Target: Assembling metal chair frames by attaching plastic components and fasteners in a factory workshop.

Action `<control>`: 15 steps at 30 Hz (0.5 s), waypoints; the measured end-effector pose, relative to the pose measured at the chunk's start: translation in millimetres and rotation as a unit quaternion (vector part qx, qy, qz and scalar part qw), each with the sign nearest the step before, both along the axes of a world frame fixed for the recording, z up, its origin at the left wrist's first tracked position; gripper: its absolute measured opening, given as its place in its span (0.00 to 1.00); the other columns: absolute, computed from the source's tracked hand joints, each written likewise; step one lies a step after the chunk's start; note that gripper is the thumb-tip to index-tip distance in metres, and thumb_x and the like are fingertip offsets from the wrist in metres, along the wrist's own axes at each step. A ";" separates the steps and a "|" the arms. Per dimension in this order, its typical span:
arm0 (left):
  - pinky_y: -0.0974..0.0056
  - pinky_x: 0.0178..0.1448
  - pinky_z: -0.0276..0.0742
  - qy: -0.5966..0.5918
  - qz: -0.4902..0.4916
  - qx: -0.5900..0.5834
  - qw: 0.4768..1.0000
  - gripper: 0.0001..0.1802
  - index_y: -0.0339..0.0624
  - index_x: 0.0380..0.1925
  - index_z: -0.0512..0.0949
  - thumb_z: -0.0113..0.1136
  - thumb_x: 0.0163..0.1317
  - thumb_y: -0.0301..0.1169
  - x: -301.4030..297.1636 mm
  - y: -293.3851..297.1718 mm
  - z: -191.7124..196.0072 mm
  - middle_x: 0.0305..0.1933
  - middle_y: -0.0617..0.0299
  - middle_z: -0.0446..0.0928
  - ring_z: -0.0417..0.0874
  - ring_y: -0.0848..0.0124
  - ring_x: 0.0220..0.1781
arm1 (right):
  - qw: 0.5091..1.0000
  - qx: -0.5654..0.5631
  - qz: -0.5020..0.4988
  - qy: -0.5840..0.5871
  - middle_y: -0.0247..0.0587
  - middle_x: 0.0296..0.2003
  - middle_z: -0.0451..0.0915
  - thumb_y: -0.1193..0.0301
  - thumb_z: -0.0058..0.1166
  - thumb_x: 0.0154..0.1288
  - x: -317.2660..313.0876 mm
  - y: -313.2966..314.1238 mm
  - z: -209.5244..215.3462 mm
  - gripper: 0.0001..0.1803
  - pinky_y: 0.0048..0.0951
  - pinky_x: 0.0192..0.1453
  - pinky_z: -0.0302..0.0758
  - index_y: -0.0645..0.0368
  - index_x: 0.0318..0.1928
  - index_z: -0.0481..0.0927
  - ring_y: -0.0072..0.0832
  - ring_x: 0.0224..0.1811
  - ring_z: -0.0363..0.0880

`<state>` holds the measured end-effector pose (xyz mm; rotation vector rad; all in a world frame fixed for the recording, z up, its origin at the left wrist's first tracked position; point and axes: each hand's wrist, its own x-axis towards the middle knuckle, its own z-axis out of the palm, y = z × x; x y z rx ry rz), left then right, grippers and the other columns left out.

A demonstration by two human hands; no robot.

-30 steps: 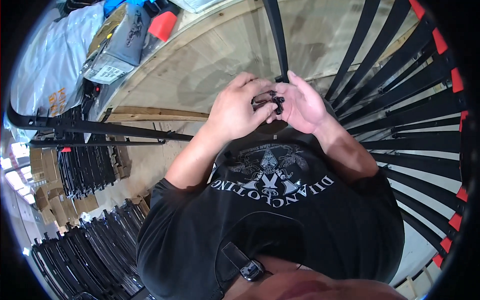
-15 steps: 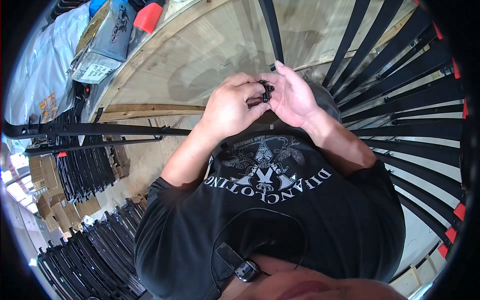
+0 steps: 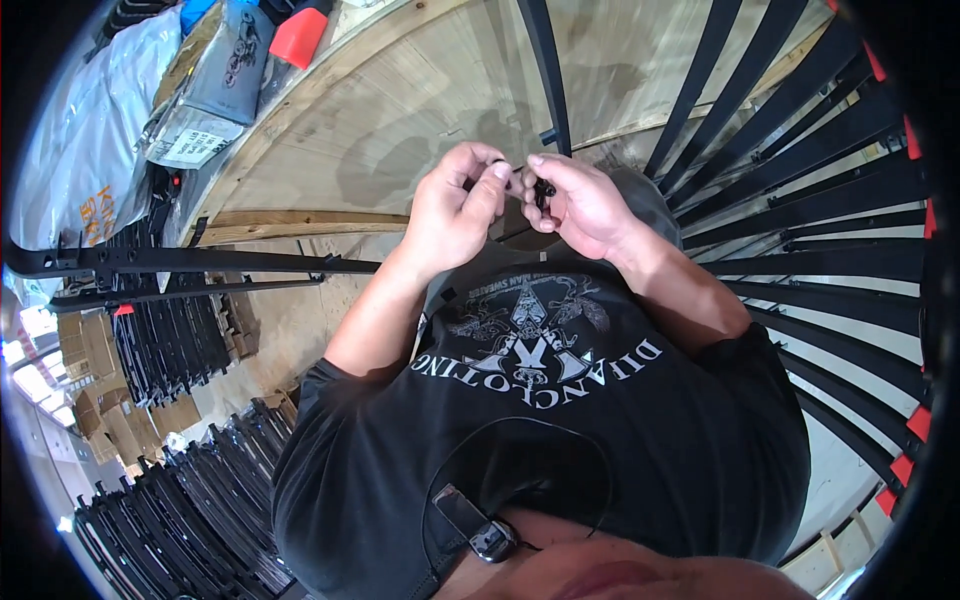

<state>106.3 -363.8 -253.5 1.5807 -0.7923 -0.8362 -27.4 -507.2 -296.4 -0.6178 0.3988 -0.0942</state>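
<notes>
In front of my chest my two hands are close together over the wooden board. My right hand is half closed, palm up, with several small black parts lying in its curled fingers; they look like screws or little fittings, but their kind is not clear. Beside it, my left hand is closed in a pinch, thumb against forefinger. A dark speck shows at those fingertips, too small to name. Just beyond the hands, a black metal bar runs over the board.
Many long black bars with red end pieces fan out on the right. Black bars also extend in from the left. A cardboard box, a white plastic bag and a red piece are at the upper left. Stacked black bars stand lower left.
My left fingers have drawn back from my right palm and now pinch at the fingertips. My right hand, spread before, has curled around the small black parts.
</notes>
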 end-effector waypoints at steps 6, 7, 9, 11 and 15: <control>0.65 0.40 0.78 -0.293 -0.032 -0.008 0.955 0.11 0.40 0.40 0.87 0.74 0.61 0.33 -5.4 -3.6 17.7 0.32 0.60 0.83 0.81 0.71 0.35 | 0.988 -0.146 0.039 -0.043 0.30 0.24 0.73 0.64 0.51 0.78 -3.7 -0.2 8.8 0.12 0.21 0.23 0.62 0.58 0.37 0.78 0.18 0.23 0.70; 0.66 0.40 0.77 -0.300 -0.050 -0.011 0.953 0.09 0.40 0.39 0.87 0.74 0.61 0.30 -2.0 -4.9 17.6 0.32 0.61 0.82 0.80 0.72 0.33 | 0.986 -0.156 0.059 -0.027 0.30 0.24 0.72 0.65 0.52 0.78 -5.6 -4.2 10.2 0.12 0.20 0.23 0.61 0.57 0.36 0.78 0.17 0.22 0.69; 0.67 0.39 0.76 -0.276 -0.068 -0.020 0.958 0.10 0.39 0.41 0.86 0.74 0.60 0.28 -1.0 -4.5 15.8 0.30 0.64 0.81 0.78 0.73 0.31 | 0.981 -0.178 0.074 -0.031 0.31 0.23 0.72 0.66 0.52 0.76 -5.8 -10.7 6.2 0.12 0.21 0.23 0.60 0.58 0.34 0.77 0.17 0.22 0.69; 0.67 0.37 0.75 -0.133 -0.015 -0.025 0.991 0.15 0.39 0.46 0.84 0.74 0.58 0.28 -6.9 -1.1 9.9 0.29 0.68 0.79 0.80 0.71 0.31 | 0.989 -0.146 0.016 -0.006 0.31 0.24 0.72 0.68 0.52 0.74 -8.3 -10.1 20.1 0.10 0.21 0.23 0.60 0.59 0.34 0.77 0.18 0.21 0.68; 0.67 0.38 0.74 0.294 0.105 -0.099 0.945 0.15 0.38 0.44 0.76 0.58 0.55 0.17 -7.0 -6.1 -3.3 0.32 0.65 0.74 0.76 0.71 0.32 | 0.996 -0.012 -0.093 -0.014 0.30 0.24 0.69 0.65 0.48 0.74 -9.4 -23.2 20.4 0.11 0.25 0.23 0.61 0.57 0.34 0.74 0.22 0.22 0.66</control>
